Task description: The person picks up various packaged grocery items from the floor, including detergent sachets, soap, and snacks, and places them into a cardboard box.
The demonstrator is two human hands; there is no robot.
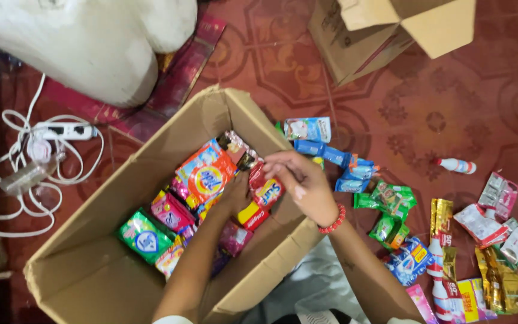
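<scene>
On the patterned red floor (pixel 451 108), in the head view, an open cardboard box (pixel 97 270) holds coloured sachets. The left hand (pixel 233 195) reaches down inside the box among the packets; its fingers are hidden, so its grip cannot be determined. The right hand (pixel 304 180), with a red bead bracelet (pixel 334 221) at the wrist, pinches a red sachet (pixel 266 191) above the box's right wall. Loose sachets (pixel 391 204) lie well to the right.
</scene>
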